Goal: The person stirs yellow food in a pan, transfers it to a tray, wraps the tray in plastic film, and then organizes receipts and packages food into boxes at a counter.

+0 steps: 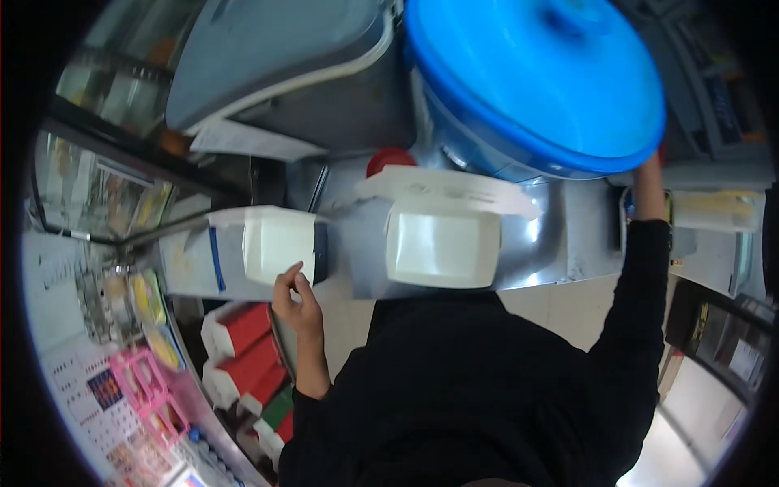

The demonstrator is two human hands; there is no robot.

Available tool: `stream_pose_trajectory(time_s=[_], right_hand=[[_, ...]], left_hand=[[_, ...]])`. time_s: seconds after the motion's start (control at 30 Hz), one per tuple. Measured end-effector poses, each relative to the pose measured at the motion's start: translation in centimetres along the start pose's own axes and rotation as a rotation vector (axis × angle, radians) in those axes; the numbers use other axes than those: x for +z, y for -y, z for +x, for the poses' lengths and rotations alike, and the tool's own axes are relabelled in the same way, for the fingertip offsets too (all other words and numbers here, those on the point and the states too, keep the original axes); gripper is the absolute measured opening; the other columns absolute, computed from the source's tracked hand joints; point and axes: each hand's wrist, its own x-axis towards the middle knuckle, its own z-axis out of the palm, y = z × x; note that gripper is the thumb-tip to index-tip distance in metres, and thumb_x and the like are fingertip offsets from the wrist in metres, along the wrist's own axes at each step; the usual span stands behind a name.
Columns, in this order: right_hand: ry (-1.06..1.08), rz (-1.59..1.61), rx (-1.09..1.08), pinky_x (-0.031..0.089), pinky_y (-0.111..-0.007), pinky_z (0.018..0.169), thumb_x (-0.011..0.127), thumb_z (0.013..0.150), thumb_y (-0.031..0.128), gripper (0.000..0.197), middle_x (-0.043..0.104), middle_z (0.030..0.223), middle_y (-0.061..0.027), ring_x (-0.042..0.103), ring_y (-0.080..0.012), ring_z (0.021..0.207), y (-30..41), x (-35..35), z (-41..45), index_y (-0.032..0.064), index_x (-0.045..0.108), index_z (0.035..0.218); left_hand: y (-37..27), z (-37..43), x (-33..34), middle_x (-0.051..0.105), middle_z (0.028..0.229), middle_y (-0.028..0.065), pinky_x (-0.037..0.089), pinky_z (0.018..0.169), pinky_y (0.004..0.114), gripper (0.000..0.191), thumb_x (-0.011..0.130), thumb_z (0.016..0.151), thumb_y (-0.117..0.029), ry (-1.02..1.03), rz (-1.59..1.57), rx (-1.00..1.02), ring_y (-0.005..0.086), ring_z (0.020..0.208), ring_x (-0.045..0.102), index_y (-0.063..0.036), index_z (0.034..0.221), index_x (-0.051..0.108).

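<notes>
Two white paperboard food boxes stand on the metal counter (365, 243) with their lids up: one (443, 246) in front of me, the other (277, 240) to its left. My left hand (298, 304) is at the near edge of the left box, thumb and forefinger raised and a gap between them; nothing shows in it. My right forearm reaches forward at the right, and my right hand is hidden behind the rim of a large tub with a blue lid (548, 79). Whether it holds anything cannot be seen.
A grey lidded bin (274, 55) stands at the back left beside the blue-lidded tub. Between them and the boxes lies a round red object (391, 161). Red and white folded cartons (246, 341) are stacked at lower left. A glass display case (97, 182) borders the left.
</notes>
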Motion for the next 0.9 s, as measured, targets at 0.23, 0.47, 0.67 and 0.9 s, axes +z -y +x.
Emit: stream_pose_trajectory(time_s=[0.23, 0.47, 0.67, 0.9], right_hand=[[-0.292, 0.508, -0.161, 0.042, -0.028, 0.077, 0.054, 0.081, 0.015, 0.031, 0.058, 0.097, -0.0080, 0.054, -0.0151, 0.087, 2.7, -8.1, -6.6, 0.0016, 0.054, 0.109], [0.387, 1.168, -0.390, 0.039, -0.026, 0.067, 0.057, 0.076, 0.010, 0.008, 0.051, 0.086, -0.0087, 0.048, -0.0163, 0.076, 14.5, -5.5, -20.5, 0.0037, 0.053, 0.079], [0.802, 1.257, -0.623, 0.043, -0.028, 0.065, 0.052, 0.076, 0.006, 0.013, 0.056, 0.085, -0.0102, 0.055, -0.0191, 0.075, 41.2, -2.0, -24.1, 0.0015, 0.062, 0.084], [0.351, 0.702, -1.242, 0.049, -0.034, 0.063, 0.055, 0.075, 0.007, 0.018, 0.050, 0.095, -0.0126, 0.058, -0.0275, 0.074, 55.9, 4.6, -33.4, -0.0012, 0.055, 0.092]], left_hand=[[4.9, -4.2, -2.1, 0.049, 0.082, 0.0046, 0.037, 0.066, 0.022, 0.016, 0.049, 0.087, -0.010, -0.416, -0.038, -0.213, 0.0109, 0.074, 0.044, 0.0024, 0.098, 0.052], [17.7, -0.7, -8.8, 0.048, 0.114, 0.0064, 0.036, 0.086, 0.031, 0.042, 0.050, 0.088, -0.034, -0.453, -0.157, -0.562, 0.0177, 0.100, 0.046, -0.0049, 0.118, 0.045], [20.6, 3.4, -9.3, 0.054, 0.106, 0.0126, 0.037, 0.088, 0.032, 0.039, 0.051, 0.086, -0.029, -0.094, -0.120, -0.562, 0.0216, 0.102, 0.048, -0.0002, 0.111, 0.052], [18.9, 2.5, -14.7, 0.057, 0.105, 0.0174, 0.038, 0.088, 0.032, 0.044, 0.050, 0.082, -0.026, 0.083, -0.261, -0.840, 0.0263, 0.105, 0.050, 0.0024, 0.115, 0.050]])
